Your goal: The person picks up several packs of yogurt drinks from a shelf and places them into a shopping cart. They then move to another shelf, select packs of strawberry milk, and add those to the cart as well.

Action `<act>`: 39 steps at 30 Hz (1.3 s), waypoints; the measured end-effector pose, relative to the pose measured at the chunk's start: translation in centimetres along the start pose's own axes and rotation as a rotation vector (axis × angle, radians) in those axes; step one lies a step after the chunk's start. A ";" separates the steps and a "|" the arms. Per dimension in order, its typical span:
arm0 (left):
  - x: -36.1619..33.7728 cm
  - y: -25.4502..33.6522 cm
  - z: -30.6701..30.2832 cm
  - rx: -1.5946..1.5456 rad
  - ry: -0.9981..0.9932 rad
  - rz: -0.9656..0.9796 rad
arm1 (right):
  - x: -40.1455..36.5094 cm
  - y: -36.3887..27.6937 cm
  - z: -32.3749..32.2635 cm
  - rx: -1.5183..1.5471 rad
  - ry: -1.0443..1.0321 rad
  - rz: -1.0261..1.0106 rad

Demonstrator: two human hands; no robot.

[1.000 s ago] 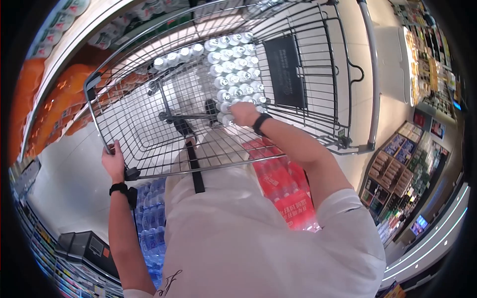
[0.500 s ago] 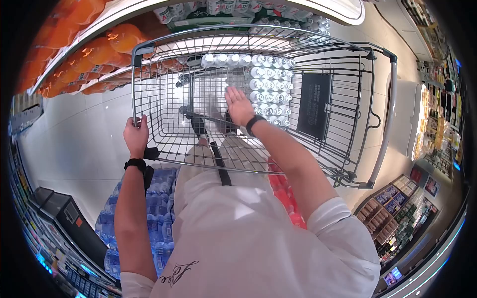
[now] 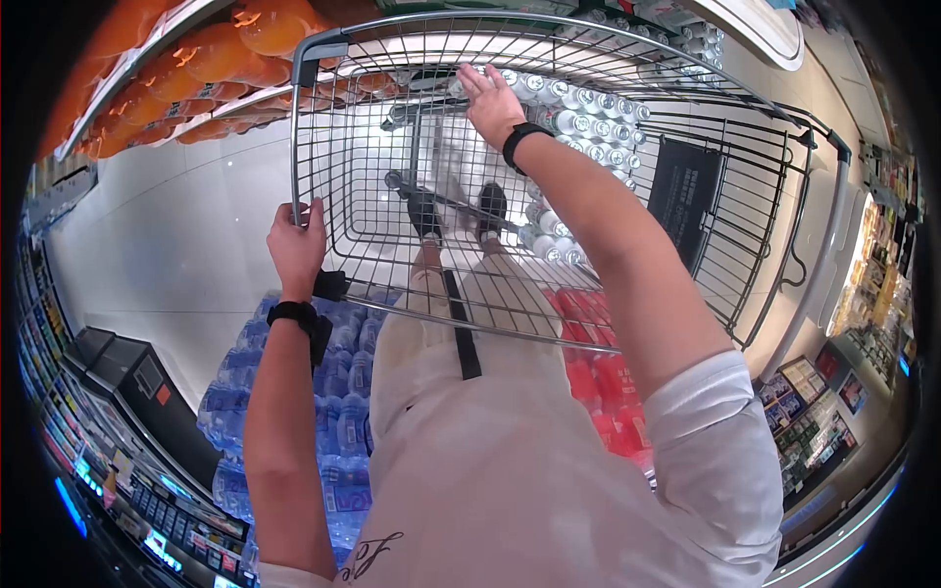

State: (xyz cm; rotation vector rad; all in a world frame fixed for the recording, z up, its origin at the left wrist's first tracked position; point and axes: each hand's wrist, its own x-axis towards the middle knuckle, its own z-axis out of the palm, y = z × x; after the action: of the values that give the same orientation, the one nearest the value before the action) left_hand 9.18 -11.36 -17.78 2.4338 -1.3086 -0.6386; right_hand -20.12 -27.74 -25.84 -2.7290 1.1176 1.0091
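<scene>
White-topped bottles [image 3: 600,127] standing in the shopping cart [image 3: 297,147], bunched toward the handle [image 3: 833,218] end, with a line of them along the far side wall. At that far line, the right hand [image 3: 495,101], back upward, with fingers straight, slightly parted and wrapped around nothing visible. Cannot tell contact from clearance at the fingertips. Best touch for such bottles, probably: a flat palm, light and even, so as not to tip an end one onto the open wire floor. Mind the forearm, stretched above the block; lift the elbow to spare the tops a knock. At the front end, the left hand [image 3: 296,240], with fingers curled narrow around the rim near the corner. Hold firm there, to steady the cart against any push. Watch the footing: shoes [image 3: 492,204] visible through the wire, blue bottle packs [image 3: 345,421] on the left and red packs [image 3: 613,392] on the right, both close to the legs. Farther off, orange bottles [image 3: 211,57] on a shelf beyond the cart.
</scene>
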 end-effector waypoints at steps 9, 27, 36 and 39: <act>0.0 -0.8 0.2 0.008 0.003 0.023 | -4.3 -0.6 -5.3 0.501 0.146 -0.112; -2.6 -1.4 -4.0 -0.424 0.207 0.323 | -6.2 16.8 -38.6 0.156 1.005 0.089; -8.8 -8.7 -9.9 -0.725 0.075 -0.049 | 0.0 15.1 -39.7 0.203 0.845 0.258; -11.0 -10.4 -8.5 -0.804 0.050 -0.105 | -0.7 15.1 -39.7 0.243 0.841 0.226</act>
State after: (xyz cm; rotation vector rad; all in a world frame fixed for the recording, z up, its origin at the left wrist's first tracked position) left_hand 15.59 3.96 -12.64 1.8333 -0.6982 -0.9055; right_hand -7.97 -48.62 9.17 -2.8843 1.5143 -0.3450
